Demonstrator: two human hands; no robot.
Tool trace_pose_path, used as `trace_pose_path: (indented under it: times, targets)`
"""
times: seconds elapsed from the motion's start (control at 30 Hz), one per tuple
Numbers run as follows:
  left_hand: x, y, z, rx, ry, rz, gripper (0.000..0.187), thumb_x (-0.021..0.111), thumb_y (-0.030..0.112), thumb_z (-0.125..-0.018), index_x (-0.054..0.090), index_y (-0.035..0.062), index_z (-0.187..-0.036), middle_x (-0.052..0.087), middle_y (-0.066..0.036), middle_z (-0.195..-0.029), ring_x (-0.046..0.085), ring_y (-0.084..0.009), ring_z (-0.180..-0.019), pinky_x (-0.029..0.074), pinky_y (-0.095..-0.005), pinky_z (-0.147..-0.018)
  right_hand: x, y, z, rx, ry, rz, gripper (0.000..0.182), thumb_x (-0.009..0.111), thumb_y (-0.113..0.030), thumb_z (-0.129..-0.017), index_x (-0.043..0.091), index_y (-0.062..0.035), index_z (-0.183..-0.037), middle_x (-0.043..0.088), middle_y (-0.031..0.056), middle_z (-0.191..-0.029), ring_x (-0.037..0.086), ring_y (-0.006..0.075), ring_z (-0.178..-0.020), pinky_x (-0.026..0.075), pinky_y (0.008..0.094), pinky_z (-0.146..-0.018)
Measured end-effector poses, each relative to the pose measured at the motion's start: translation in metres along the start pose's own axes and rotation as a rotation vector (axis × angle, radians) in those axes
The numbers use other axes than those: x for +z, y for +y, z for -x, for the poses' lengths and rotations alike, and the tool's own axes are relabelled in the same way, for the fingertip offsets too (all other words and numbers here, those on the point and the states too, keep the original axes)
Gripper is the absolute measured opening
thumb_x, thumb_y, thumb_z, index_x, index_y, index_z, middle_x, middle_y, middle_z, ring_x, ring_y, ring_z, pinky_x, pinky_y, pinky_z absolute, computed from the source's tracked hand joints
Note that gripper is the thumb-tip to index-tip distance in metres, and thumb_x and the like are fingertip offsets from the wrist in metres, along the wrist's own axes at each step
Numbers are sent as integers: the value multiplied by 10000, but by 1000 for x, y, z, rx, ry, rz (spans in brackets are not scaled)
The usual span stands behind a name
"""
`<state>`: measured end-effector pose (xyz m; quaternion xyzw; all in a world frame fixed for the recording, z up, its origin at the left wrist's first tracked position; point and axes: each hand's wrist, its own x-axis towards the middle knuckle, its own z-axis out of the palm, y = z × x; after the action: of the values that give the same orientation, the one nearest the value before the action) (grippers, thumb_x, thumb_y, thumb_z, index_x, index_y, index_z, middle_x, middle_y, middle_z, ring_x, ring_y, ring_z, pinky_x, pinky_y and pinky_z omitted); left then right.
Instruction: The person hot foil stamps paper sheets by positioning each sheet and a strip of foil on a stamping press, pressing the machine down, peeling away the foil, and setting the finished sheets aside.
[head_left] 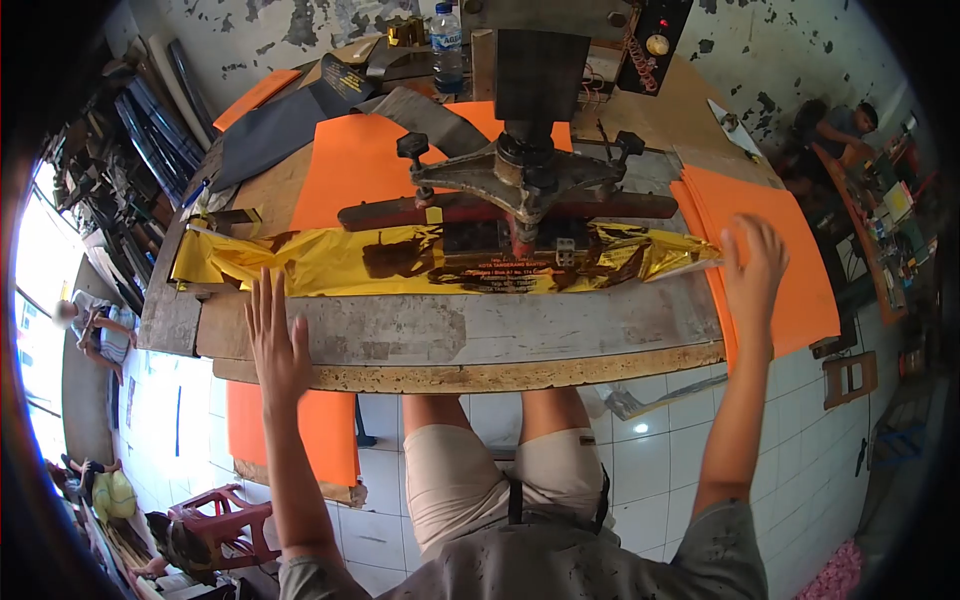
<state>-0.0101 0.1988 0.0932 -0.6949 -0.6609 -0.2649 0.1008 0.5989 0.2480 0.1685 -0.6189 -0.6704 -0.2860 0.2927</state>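
Observation:
A long strip of gold foil (pixel 345 262) stretches across the metal bed (pixel 400 330) of a stamping press, beneath the dark press head (pixel 525 190). Lettering shows through the strip near its middle. My left hand (pixel 280 345) is open, fingers extended over the bed's front left edge, with the fingertips by the foil's lower edge. At the other end, the foil narrows into gathered folds at my right hand (pixel 755 265), whose fingers are bent around that end. Under this hand lies a stack of orange sheets (pixel 785 260).
Behind the press head lies more orange sheet (pixel 350 170), with dark sheets (pixel 275 140) to its left. A water bottle (pixel 446 50) stands at the back. Below the bench, orange sheets (pixel 290 430) rest near a red plastic stool (pixel 225 525). Other people sit farther away.

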Motion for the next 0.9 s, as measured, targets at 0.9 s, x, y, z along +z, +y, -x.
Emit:
trace_pose_path:
  times: [0.9]
  targets:
    - [95, 97, 140, 21, 361, 205, 667, 503, 395, -1000, 383, 28, -1543, 277, -278, -1642, 165, -533, -1530, 127, -685, -1211, 11, -88, 89, -118, -383, -303, 526, 660, -268, -969, 558, -83, -1451, 312, 82, -1677, 264, 364, -1547, 220, 566, -1244]
